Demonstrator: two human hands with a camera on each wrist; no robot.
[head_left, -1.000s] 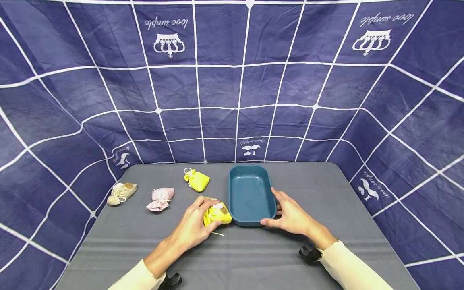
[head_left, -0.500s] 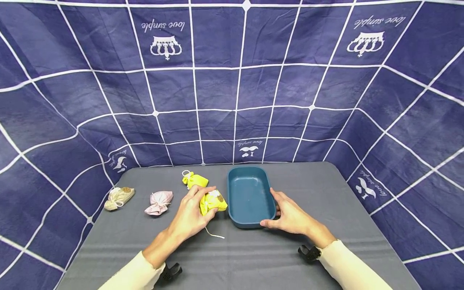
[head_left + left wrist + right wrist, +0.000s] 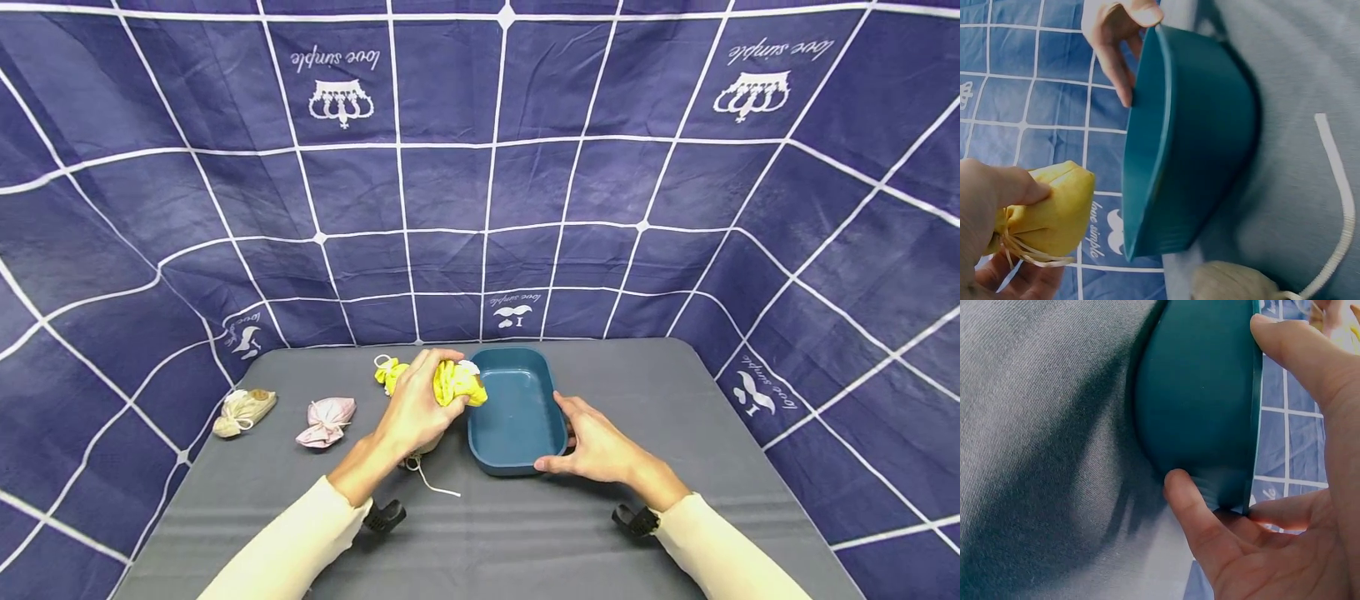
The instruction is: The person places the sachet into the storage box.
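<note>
My left hand (image 3: 438,382) grips a yellow drawstring pouch (image 3: 461,384) in the air, just above the left rim of the teal tray (image 3: 517,454). In the left wrist view the yellow pouch (image 3: 1050,212) hangs beside the tray's wall (image 3: 1197,144). My right hand (image 3: 557,430) holds the tray's near right corner. The right wrist view shows its thumb (image 3: 1297,359) on the rim and a finger (image 3: 1194,509) against the outer wall (image 3: 1204,394). The tray looks empty inside.
A beige pouch (image 3: 1229,284) with a white string (image 3: 435,485) lies on the grey table (image 3: 525,533) under my left wrist. A second yellow pouch (image 3: 386,372), a pink pouch (image 3: 326,417) and another beige pouch (image 3: 242,408) lie to the left. Blue cloth walls surround the table.
My left hand has lifted the yellow pouch off the table and carried it up and away to the tray's left rim. My right hand has stayed on the tray.
</note>
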